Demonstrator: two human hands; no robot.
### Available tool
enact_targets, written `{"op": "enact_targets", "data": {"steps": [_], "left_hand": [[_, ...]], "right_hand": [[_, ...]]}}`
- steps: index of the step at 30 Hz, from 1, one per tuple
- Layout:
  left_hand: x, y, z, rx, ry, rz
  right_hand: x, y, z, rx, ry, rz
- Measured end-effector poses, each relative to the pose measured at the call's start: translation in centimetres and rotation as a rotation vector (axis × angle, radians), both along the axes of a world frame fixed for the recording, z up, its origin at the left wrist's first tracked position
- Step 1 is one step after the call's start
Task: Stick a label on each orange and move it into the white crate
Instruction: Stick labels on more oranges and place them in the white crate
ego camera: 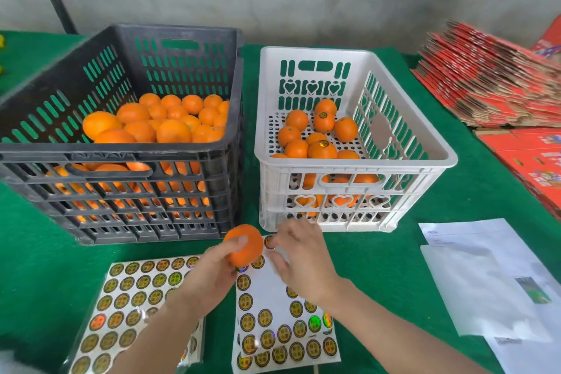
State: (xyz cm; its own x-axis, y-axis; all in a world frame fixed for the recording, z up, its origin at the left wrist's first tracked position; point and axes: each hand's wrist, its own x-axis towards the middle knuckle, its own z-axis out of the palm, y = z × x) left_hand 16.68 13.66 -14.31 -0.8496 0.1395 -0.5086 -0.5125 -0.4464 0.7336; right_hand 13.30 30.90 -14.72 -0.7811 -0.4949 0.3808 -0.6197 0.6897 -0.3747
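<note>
Orange: held clear of the green cloth, in front of the gap between the two crates; the left hand grasps it, thumb across the near face, fingers behind; judged firm, round and fairly light, with a slightly waxy skin; a cupped hold round the girth looks sound and leaves a bare face for labelling; hard squeezing risks bruising. Right hand: fingertips curled at a label by the top edge of the label sheet; blurred, so whether the pinch has it cannot be told; the label is judged thin, limp and apt to fold on itself. White crate: just beyond the hands, partly filled; its near rim stands above them, so the orange must rise over it; open floor at its right side. Black crate: close on the left. Loose papers: near, to the right.
</note>
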Motion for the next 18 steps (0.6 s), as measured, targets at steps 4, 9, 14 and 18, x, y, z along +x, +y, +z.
{"op": "enact_targets", "data": {"steps": [4,9,14,18], "left_hand": [[0.1,0.2,-0.2,0.153,-0.027,0.056],[0.2,0.1,-0.2,0.186,-0.042,0.081],[0.1,0.1,0.0,0.156,-0.067,0.043],[-0.1,-0.3,-0.3,0.052,-0.099,-0.015]], "right_hand": [[1.5,-0.8,-1.3,-0.113,-0.191,-0.121],[1.9,-1.2,-1.4,-0.156,-0.171,-0.160],[2.6,-1.0,-1.5,-0.253,-0.103,-0.124],[3.4,-0.8,-1.6,-0.379,-0.223,-0.125]]}}
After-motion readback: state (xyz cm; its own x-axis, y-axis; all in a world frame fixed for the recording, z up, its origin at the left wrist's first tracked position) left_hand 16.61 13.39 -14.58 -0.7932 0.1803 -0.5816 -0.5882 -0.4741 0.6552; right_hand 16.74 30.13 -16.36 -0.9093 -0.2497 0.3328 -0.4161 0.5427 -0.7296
